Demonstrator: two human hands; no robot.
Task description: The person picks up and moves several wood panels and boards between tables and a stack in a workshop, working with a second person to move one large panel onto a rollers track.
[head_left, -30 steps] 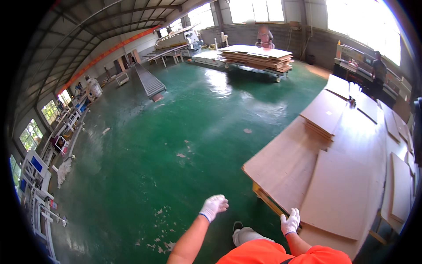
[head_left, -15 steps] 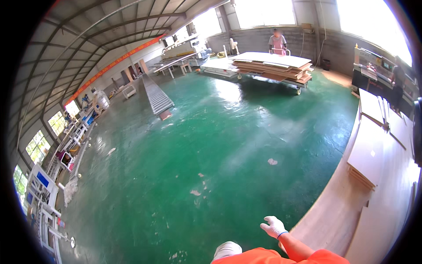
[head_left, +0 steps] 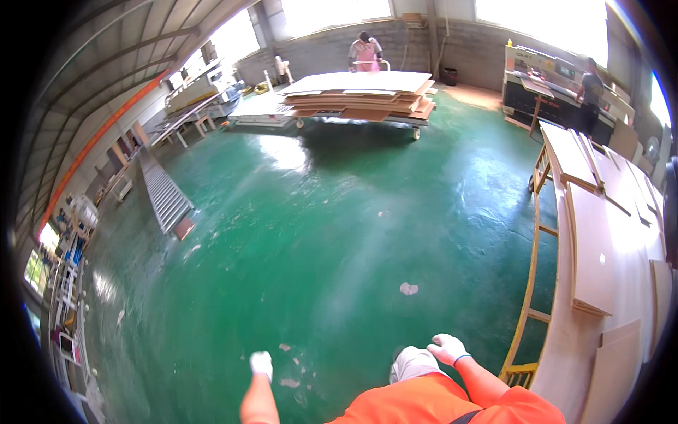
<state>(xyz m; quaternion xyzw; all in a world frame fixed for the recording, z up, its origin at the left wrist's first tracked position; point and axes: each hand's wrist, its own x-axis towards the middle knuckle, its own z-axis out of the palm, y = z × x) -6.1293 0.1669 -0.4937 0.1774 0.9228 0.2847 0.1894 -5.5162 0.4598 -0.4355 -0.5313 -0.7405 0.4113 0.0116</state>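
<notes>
My left hand (head_left: 261, 364), in a white glove, hangs low over the green floor (head_left: 311, 268) on its own. Its fingers are blurred, and I cannot make out whether they are curled. My right hand (head_left: 450, 349), also white-gloved, is close beside my light-coloured trouser leg (head_left: 417, 364). Thumb and fingers are loosely bent and apart, with nothing between them. Nearest to this hand on the right is a yellow metal frame (head_left: 528, 311), next to a long stack of pale boards (head_left: 590, 247). Neither hand touches the boards.
A wheeled cart ahead carries stacked panels (head_left: 360, 83); a person (head_left: 366, 53) stands behind it. Another person (head_left: 590, 92) is at a machine (head_left: 540, 81), back right. A roller conveyor (head_left: 164, 191) lies to the left, with equipment (head_left: 67, 311) along the left wall.
My view has swung to the right, so the cart and conveyor appear further left. My left hand has come into sight. The yellow frame and the person at the machine show more fully.
</notes>
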